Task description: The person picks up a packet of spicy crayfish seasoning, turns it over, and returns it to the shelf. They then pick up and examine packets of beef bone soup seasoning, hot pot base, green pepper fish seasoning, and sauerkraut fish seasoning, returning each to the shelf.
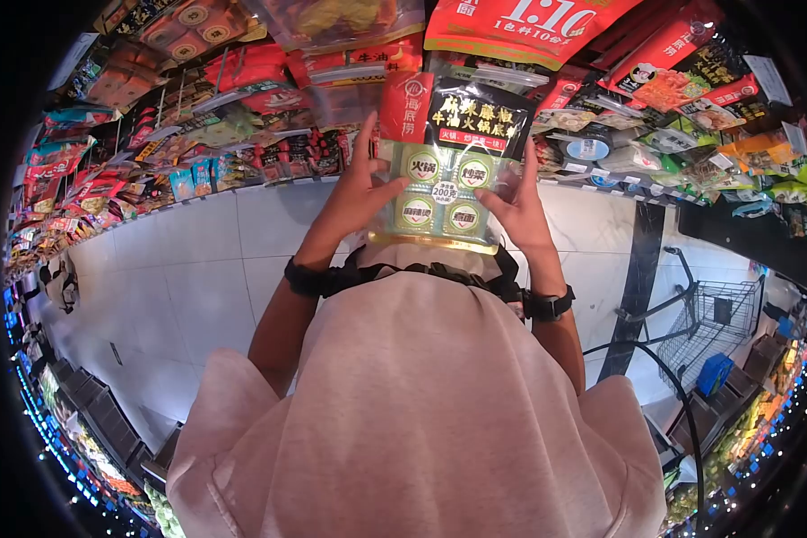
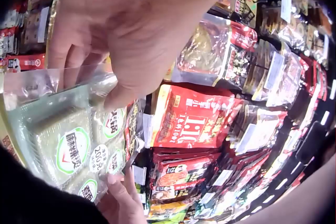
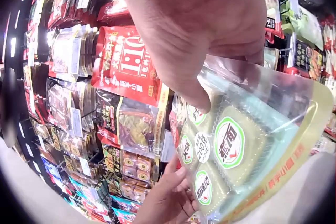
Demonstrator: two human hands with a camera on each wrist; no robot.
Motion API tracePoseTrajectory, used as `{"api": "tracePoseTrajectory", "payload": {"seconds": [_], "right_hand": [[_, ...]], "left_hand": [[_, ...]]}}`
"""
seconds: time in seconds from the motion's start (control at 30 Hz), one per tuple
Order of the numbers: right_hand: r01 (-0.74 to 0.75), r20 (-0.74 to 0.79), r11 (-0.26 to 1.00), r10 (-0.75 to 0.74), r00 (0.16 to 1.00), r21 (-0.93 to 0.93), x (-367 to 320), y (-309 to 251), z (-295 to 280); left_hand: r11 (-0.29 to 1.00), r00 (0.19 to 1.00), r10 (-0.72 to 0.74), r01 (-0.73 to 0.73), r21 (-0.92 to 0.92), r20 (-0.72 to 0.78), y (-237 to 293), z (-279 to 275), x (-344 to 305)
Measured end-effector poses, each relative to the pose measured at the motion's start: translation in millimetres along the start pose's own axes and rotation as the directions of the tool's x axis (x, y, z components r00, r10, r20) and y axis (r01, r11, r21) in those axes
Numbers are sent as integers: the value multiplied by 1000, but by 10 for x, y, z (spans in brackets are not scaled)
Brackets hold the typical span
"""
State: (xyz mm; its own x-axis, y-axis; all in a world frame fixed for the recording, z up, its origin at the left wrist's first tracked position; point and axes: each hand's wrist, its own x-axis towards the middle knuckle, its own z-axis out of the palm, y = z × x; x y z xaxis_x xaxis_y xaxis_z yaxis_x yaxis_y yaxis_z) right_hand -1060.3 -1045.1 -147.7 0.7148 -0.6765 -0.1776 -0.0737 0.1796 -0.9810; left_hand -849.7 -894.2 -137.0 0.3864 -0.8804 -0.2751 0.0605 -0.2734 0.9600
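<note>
Person in a pale loose cloth shirt [image 1: 421, 386] stands at racks of packaged food, both hands busy. Left hand [image 1: 350, 199] grasps the left edge of a flat plastic pouch, black and red at the top, with four pale-green square blocks behind a clear front and a gold lower edge [image 1: 442, 191]; thumb on the front, fingers toward the back. Right hand [image 1: 522, 204] grips the opposite edge the same way, thumb on the front. Pouch is up in front of the body, between the two hands, printed face toward the wearer, clear of the racks. Just beyond it hang a glossy red "1:10" bag [image 1: 533, 31] and a clear pouch with yellowish contents [image 1: 342, 20]. Black straps [image 1: 549, 306] on both wrists. Off to the right, well apart, a dark wire shopping cart [image 1: 710, 325] stands on the pale tiled floor [image 1: 202, 300].
</note>
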Motion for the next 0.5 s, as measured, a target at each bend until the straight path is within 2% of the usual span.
{"api": "tracePoseTrajectory", "payload": {"seconds": [0.07,0.13,0.23,0.3,0.43,0.5], "right_hand": [[-10,-10,987,9,1000,-162,-24,-75,4],[3,-47,980,-13,999,-198,-49,-154,40],[44,-115,973,-72,991,-228,-69,-183,56],[68,-17,955,-76,997,-288,-55,-232,30],[88,-1,951,-93,996,-298,-49,-247,-6],[106,-5,976,-109,994,-188,-53,-229,-15]], "left_hand": [[999,999,27,-28,28,28,67,-6,7],[990,989,132,-135,51,61,85,-3,28],[993,992,105,-108,45,74,132,-12,28],[994,992,97,-101,46,86,164,-17,28],[995,990,95,-97,19,105,142,-26,22],[995,990,98,-100,16,97,109,-17,26]]}}
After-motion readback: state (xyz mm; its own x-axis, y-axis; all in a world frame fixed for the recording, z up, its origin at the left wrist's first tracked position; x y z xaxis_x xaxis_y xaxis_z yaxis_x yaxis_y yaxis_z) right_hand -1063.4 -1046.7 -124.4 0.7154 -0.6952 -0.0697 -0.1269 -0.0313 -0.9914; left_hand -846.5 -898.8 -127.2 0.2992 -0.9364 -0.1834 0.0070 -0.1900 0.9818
